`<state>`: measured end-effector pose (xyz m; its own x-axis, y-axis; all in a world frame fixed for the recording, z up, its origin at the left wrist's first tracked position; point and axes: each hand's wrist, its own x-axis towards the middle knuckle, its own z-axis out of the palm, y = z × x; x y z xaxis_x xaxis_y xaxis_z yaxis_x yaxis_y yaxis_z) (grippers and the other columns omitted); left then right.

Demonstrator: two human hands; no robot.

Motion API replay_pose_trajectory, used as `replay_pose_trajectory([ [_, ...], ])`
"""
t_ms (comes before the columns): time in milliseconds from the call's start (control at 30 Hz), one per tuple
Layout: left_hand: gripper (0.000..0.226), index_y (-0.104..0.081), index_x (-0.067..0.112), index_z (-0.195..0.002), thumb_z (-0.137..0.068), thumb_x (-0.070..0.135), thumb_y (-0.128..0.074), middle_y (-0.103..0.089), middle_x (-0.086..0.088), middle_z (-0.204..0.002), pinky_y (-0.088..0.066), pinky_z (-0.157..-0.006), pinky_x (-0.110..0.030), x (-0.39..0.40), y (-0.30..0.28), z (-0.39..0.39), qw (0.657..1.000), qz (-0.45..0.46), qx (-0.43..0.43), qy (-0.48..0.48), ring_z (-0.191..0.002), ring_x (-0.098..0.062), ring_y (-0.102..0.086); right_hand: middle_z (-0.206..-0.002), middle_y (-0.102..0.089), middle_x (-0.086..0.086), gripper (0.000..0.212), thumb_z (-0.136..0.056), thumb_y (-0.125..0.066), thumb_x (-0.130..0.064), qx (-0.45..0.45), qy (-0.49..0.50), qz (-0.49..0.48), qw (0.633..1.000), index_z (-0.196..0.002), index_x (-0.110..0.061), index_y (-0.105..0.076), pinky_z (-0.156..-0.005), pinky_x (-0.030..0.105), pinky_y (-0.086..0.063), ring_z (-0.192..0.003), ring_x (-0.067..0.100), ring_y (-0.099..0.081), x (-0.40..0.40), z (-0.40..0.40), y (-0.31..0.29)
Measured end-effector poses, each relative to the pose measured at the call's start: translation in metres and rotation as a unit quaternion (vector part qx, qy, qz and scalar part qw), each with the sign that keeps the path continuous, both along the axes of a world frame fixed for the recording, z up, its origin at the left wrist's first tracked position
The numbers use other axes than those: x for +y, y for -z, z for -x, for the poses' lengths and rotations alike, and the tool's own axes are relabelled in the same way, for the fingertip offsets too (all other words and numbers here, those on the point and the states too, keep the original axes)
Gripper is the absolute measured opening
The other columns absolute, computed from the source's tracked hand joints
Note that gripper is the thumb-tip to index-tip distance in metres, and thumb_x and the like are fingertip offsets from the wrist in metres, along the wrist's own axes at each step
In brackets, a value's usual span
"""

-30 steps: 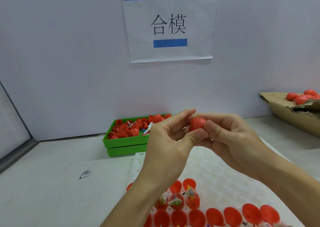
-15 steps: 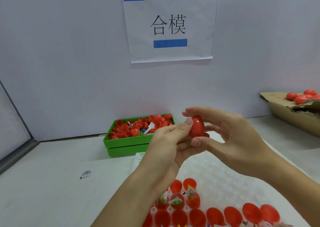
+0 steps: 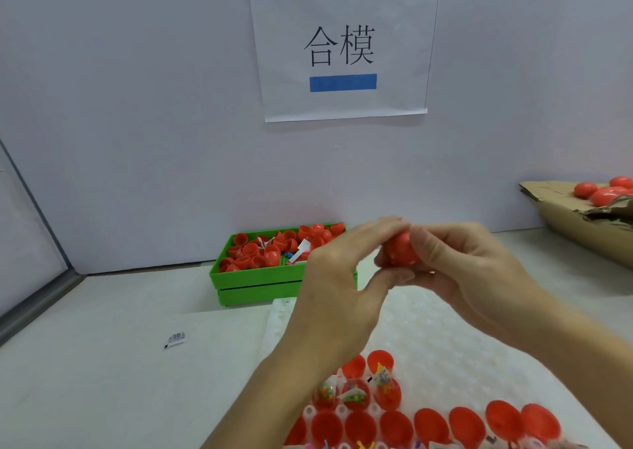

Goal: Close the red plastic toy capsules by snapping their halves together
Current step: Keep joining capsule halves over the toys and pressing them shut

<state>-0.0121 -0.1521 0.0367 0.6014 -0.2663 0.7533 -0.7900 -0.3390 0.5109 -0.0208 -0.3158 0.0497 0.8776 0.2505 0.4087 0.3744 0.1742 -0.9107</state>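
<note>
a: where's the red capsule you're closing?

b: up between your two hands, above the far end of the white tray. your left hand pinches it from the left, fingers curled over its top, thumb beneath.

a: and your right hand?

b: wrapped round its right side, gripping it too.

a: what else is near the tray?

b: open red halves sit in its near rows. a green bin of loose halves stands just behind the tray.
</note>
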Motion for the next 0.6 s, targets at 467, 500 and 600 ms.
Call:
replay_pose_trajectory([
  [467,0.040,-0.070,0.005,-0.111,-0.078,-0.012,-0.058,-0.072,-0.002,-0.103,-0.051,-0.089,-0.017,-0.010,0.007,0.006,0.996,-0.007,-0.069,-0.059,-0.099,-0.009,-0.064,-0.085,-0.076,0.010,0.035,-0.080,-0.059,-0.038,0.040,0.037,-0.030,0.998,-0.086,-0.011,-0.080,-0.078,0.037,-0.059,-0.083,0.023,-0.072,0.014,-0.001,0.016],
  [500,0.035,-0.068,0.009,-0.109,-0.080,-0.009,-0.062,-0.070,0.002,-0.099,-0.052,-0.084,-0.019,-0.010,0.006,0.007,0.998,-0.011,-0.053,-0.042,-0.093,-0.009,-0.062,-0.084,-0.076,0.010,0.035,-0.081,-0.061,-0.039,0.043,0.036,-0.037,0.998,-0.085,-0.011,-0.080,-0.076,0.034,-0.060,-0.082,0.022,-0.073,0.013,-0.001,0.014],
  [600,0.023,-0.062,0.021,-0.105,-0.087,0.010,-0.071,-0.063,0.011,-0.095,-0.051,-0.080,-0.020,-0.010,0.002,0.007,0.999,-0.015,-0.007,-0.035,-0.092,-0.008,-0.060,-0.084,-0.077,0.007,0.038,-0.079,-0.063,-0.050,0.021,0.058,0.009,0.998,-0.086,-0.017,-0.080,-0.072,0.028,-0.059,-0.082,0.020,-0.074,0.013,0.002,0.007],
])
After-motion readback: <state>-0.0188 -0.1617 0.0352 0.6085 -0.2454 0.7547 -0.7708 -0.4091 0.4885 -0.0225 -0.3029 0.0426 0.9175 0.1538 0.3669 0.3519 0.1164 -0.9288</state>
